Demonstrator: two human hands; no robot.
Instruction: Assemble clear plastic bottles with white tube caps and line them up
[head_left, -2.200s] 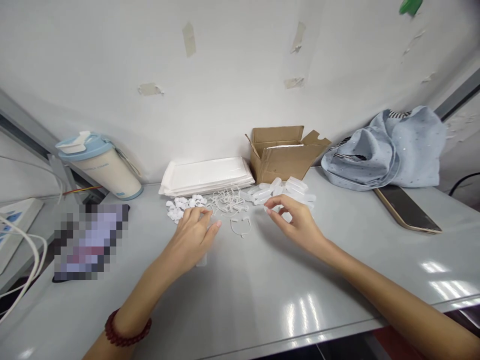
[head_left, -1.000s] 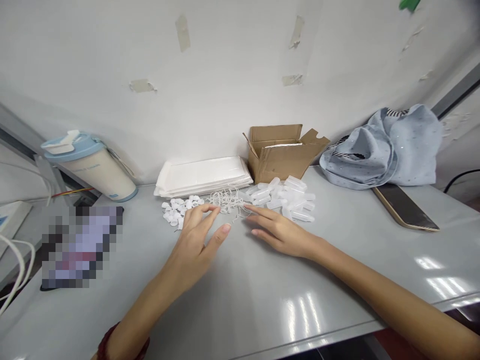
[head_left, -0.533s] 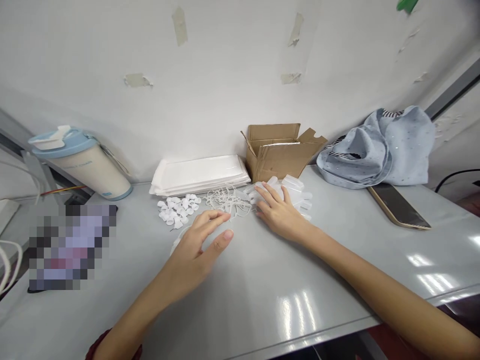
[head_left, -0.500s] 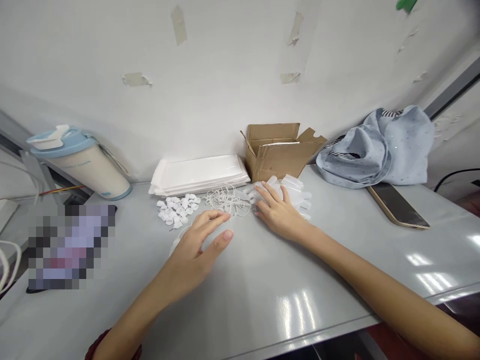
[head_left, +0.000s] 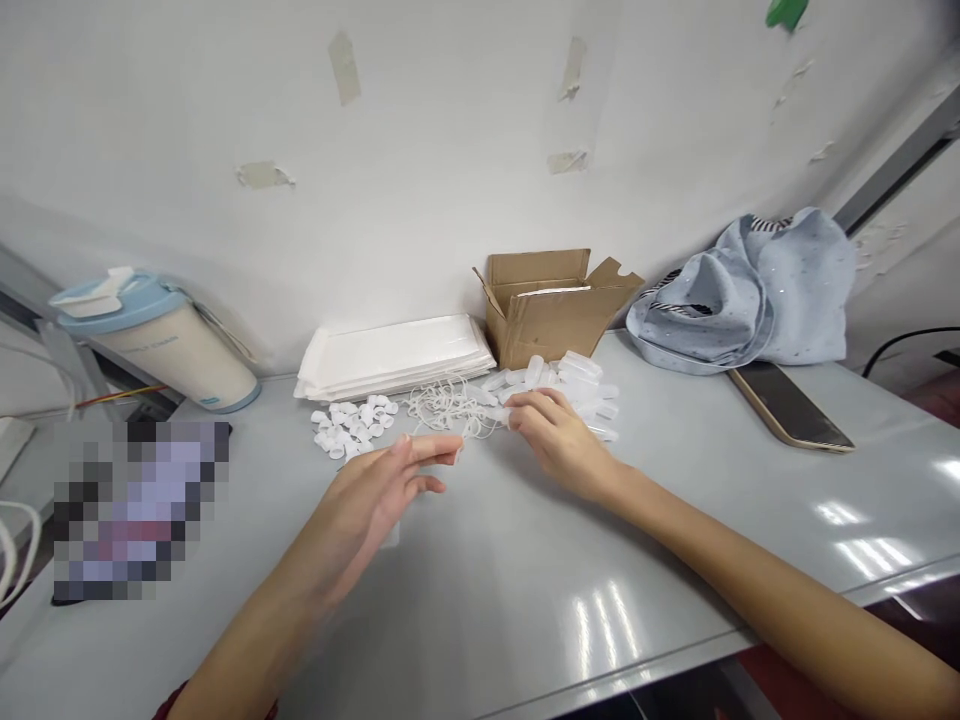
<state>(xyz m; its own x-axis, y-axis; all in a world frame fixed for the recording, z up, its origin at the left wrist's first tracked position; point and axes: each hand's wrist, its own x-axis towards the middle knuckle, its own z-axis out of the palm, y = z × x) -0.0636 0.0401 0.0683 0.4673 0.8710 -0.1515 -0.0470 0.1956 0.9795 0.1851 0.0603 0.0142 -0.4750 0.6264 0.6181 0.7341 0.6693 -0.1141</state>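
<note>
My left hand [head_left: 382,490] is turned on its side above the grey table, fingers stretched and apart, with nothing visible between them. A small translucent piece [head_left: 391,536] shows just below it, partly hidden. My right hand [head_left: 559,435] has its fingers pinched on a clear plastic tube [head_left: 496,413], which points left over the cords. Just behind that hand lies a pile of clear plastic tubes [head_left: 581,368]. Between the hands is a tangle of thin white cords [head_left: 442,403]. Small white caps [head_left: 349,425] lie heaped beyond my left hand.
Flat white sleeves [head_left: 397,350] are stacked against the wall beside an open cardboard box [head_left: 555,325]. A tumbler [head_left: 180,345] and a pixelated item [head_left: 146,510] are on the left. On the right, a phone [head_left: 787,405] lies by a blue cloth bag [head_left: 802,290].
My right hand has gone from spread over the tubes to pinching one. My left hand has rolled onto its side, its thumb moving up. The view has shifted slightly.
</note>
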